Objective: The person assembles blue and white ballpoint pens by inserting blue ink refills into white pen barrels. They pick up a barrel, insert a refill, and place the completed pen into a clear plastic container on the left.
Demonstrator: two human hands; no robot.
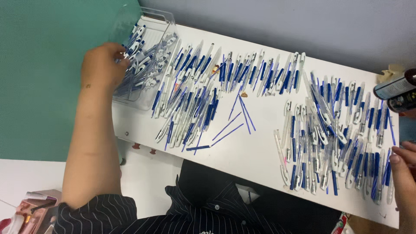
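Observation:
My left hand [103, 63] reaches into a clear plastic tray [161, 22] at the table's left end, its fingers closed around white and blue pens [138, 55] piled there. My right hand [404, 161] rests at the right edge of the white table [260, 147], fingertips touching the pens [336, 147] spread on that side; it grips nothing I can see. Another wide spread of pens [208, 82] covers the table's middle left. A few loose blue refills [236, 121] lie between the two spreads.
A dark bottle with a white cap [396, 86] lies at the far right edge. Teal wall sits behind the tray, grey wall behind the table. A pinkish box with items [30, 210] stands at the lower left. My striped dark shirt fills the bottom.

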